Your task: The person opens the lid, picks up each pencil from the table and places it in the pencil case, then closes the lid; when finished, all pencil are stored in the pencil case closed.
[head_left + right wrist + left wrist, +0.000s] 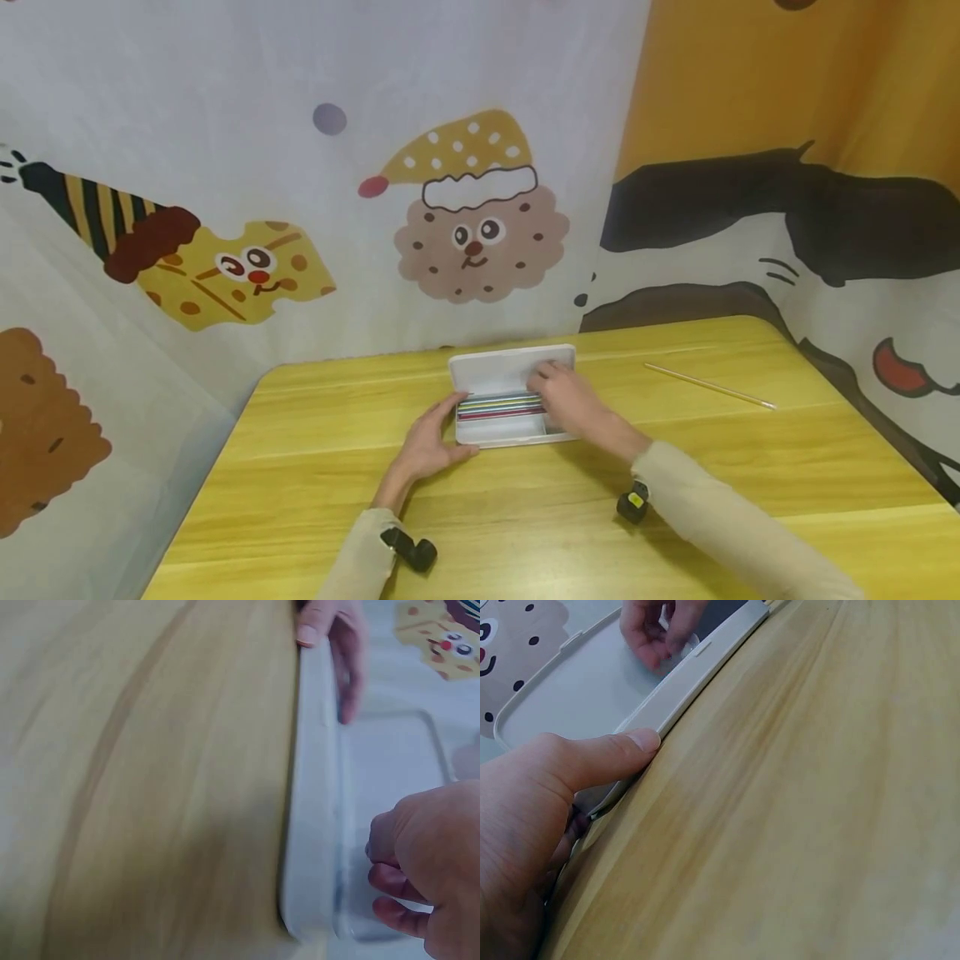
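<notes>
A white pencil case [495, 432] lies with its lid [491, 372] raised at the far side of the table. Several coloured pencils [498, 407] lie side by side in it. My left hand [429, 442] grips the case's left end, its thumb along the front wall and its fingers toward the back. Over the case's right end is my right hand [566, 398], its fingers curled in front of the lid. A small pale, partly see-through thing [687, 646] shows at its fingertips in the left wrist view; its kind is hidden by the fingers.
A slim pencil [705, 385] lies on the wooden table [300, 492], right of the case. Behind the table hangs a curtain [247, 100] with cartoon prints. A small black camera sits on each wrist.
</notes>
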A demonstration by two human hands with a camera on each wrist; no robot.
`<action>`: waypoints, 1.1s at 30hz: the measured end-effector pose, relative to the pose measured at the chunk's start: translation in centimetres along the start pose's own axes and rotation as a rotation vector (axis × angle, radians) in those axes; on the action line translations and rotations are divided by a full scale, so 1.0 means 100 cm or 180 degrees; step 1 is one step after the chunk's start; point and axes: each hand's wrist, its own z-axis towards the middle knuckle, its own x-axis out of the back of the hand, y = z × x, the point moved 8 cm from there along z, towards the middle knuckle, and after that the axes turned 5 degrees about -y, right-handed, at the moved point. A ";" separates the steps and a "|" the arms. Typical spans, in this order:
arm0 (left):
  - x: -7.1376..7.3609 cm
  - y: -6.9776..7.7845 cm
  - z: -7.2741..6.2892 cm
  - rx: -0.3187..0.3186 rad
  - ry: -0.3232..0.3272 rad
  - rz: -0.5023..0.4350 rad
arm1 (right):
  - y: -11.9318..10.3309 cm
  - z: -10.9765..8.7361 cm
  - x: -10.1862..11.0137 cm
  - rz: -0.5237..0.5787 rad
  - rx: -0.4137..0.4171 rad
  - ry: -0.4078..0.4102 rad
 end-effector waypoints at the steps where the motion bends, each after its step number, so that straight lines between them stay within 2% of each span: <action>1: 0.000 0.000 0.000 0.0002 -0.0002 -0.0002 | 0.004 -0.004 0.005 0.0085 -0.0018 0.0075; 6: 0.001 0.001 0.001 0.0011 -0.0006 -0.0014 | 0.037 -0.036 0.036 0.0567 -0.0359 0.0272; 11: 0.001 0.001 0.001 0.0012 -0.0016 0.0001 | 0.089 -0.089 0.058 0.0834 -0.0831 0.0232; 15: 0.002 0.001 0.001 -0.0006 -0.0011 0.0008 | 0.125 -0.133 0.070 0.0921 -0.0946 0.0320; 19: 0.003 0.002 0.001 -0.0025 0.0019 0.0009 | 0.151 -0.165 0.078 0.0836 -0.1045 0.0455; 25: 0.003 0.002 0.000 -0.0038 0.0018 -0.0008 | 0.173 -0.190 0.080 0.0657 -0.1215 0.0490; 33: 0.000 0.001 0.000 -0.0033 0.0008 0.0001 | 0.188 -0.207 0.078 0.0426 -0.1388 0.0412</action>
